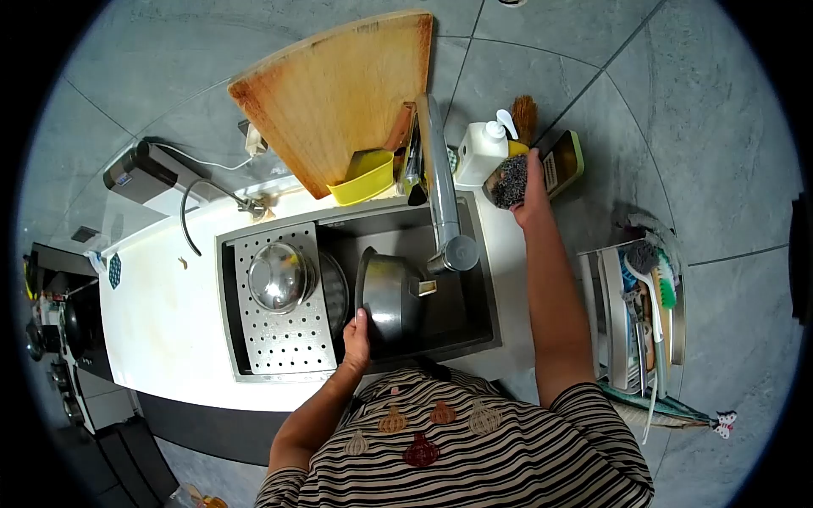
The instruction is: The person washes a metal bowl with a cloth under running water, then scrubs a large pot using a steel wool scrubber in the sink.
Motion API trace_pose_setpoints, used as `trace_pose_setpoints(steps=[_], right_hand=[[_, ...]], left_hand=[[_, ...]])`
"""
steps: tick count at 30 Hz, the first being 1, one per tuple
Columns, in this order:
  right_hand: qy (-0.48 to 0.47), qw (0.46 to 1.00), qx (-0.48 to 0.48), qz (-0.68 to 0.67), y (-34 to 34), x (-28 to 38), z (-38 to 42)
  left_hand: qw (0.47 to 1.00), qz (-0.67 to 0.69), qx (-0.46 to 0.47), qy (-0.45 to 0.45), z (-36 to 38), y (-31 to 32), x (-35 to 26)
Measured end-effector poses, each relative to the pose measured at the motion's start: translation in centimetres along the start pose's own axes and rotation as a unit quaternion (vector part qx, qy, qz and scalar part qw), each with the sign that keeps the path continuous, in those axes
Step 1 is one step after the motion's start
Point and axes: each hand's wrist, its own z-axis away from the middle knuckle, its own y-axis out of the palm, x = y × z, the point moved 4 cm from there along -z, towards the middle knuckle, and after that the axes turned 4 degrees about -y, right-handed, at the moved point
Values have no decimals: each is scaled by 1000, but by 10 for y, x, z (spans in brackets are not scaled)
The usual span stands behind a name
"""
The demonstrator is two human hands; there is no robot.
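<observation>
My left hand (356, 344) grips the near side of a grey metal pot (388, 296), its thumb lying against the wall. The pot is tipped on its side in the dark sink (461, 326), below the faucet (442, 195). At the back right corner of the counter, my right hand (533, 196) is closed on a dark steel wool scrubber (510, 181). Part of its grip is hidden from above. Beside that hand stand a white pump bottle (481, 155) and a yellow-rimmed box (564, 161).
A perforated tray (292, 343) bearing a shiny metal bowl (278, 278) covers the sink's left side. Behind stand a wooden cutting board (339, 93) and a yellow holder (364, 179). A rack of brushes (648, 296) is at the right.
</observation>
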Motion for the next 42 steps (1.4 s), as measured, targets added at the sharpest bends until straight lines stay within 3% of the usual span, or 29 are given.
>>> trace_pose_setpoints(steps=[7, 9, 11, 13, 15, 17, 23, 29, 36, 42], right_hand=[[19, 998, 53, -26, 19, 30, -21], [17, 991, 53, 123, 25, 41, -25], [10, 987, 52, 149, 29, 44, -33], [1, 953, 56, 298, 27, 39, -57], [-11, 936, 39, 350, 21, 38, -70], [34, 947, 94, 307, 48, 55, -31], [97, 966, 134, 199, 43, 42, -37], [48, 965, 128, 223, 47, 44, -34], [72, 959, 142, 235, 43, 42, -40], [51, 960, 146, 232, 44, 42, -40]], left_hand=[[999, 27, -26, -5, 5, 11, -7], [1000, 10, 11, -10, 6, 6, -7], [1000, 12, 19, -11, 6, 7, -6], [1000, 2, 5, -3, 3, 8, -6], [1000, 1, -7, -4, -4, 1, 5], [1000, 3, -4, -9, -2, 1, 3], [999, 21, -7, -25, 4, 13, -5], [999, 15, 15, -26, -2, 11, 1], [999, 23, -3, -22, 7, 26, -17], [999, 19, 23, -34, -9, 12, 8]])
